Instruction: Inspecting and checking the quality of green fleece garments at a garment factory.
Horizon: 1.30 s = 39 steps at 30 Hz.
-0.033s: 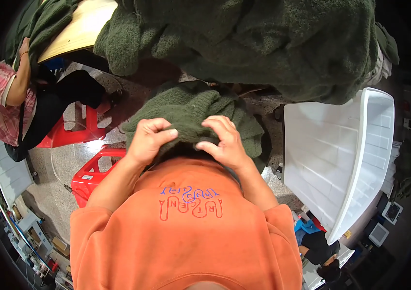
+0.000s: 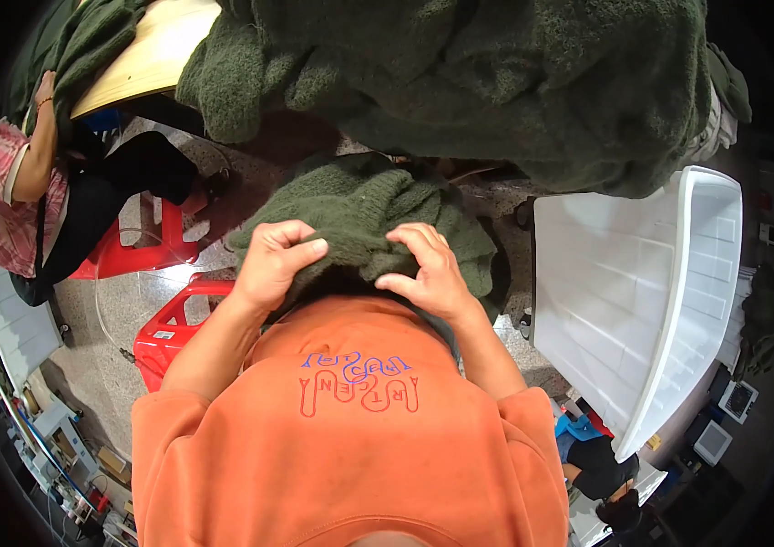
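A dark green fuzzy knit garment [image 2: 359, 205] lies bunched over my lap. My left hand [image 2: 276, 264] is closed on its near edge at the left, thumb pointing inward and curled fingers partly hidden. At the right, my right hand [image 2: 430, 269] grips the same edge, with some of the knit between its bent fingers and thumb. A short stretch of the edge runs between the two hands, above a dark fold.
More green knitwear [image 2: 460, 82] is heaped ahead, beside a pale wooden tabletop [image 2: 154, 50]. To the left are a red stool [image 2: 177, 333] and a seated co-worker [image 2: 18, 182] handling green knit. A large white plastic bin [image 2: 624, 283] stands at the right.
My right hand has shifted very slightly right and down, and my left hand a touch left. Both stay on the garment's edge.
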### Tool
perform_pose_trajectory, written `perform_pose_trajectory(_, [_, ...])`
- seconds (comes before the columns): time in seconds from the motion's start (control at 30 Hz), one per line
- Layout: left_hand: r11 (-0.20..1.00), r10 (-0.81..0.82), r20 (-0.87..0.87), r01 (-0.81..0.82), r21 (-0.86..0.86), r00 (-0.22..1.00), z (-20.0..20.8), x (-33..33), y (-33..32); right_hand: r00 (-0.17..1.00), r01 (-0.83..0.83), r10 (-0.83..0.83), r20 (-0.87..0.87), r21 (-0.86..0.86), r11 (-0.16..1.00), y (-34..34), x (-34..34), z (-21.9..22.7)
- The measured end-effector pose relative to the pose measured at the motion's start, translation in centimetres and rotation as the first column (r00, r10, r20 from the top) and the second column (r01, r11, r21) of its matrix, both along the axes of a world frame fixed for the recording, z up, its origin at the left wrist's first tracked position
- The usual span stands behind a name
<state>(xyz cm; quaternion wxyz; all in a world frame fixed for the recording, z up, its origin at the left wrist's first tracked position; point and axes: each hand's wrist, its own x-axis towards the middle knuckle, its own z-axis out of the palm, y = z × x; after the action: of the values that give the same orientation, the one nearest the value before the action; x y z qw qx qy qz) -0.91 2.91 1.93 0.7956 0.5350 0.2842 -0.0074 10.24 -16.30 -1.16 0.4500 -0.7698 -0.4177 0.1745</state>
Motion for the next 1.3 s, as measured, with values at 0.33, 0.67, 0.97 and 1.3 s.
perform_pose_trajectory(0.33, [0.993,0.093,-0.018,-0.094,-0.066,0.995,0.4,-0.1,2.2,0.989,0.123,-0.134,-0.059,-0.170,0.978,-2.2,-0.5,-3.7])
perform_pose_trajectory(0.67, [0.994,-0.086,-0.002,0.086,-0.061,0.996,1.7,1.2,-0.2,0.847,-0.193,0.044,0.531,0.230,0.954,-0.6,-2.0,5.5])
perform_pose_trajectory(0.97, [0.953,-0.291,0.015,0.291,-0.085,0.957,1.4,1.2,-1.5,0.894,-0.243,0.082,0.440,0.322,0.915,2.5,-2.7,4.2])
perform_pose_trajectory(1.3, [0.967,-0.249,0.011,0.249,-0.057,0.968,0.7,0.6,-1.4,0.903,-0.099,0.002,0.429,0.204,0.974,2.4,-2.7,2.8])
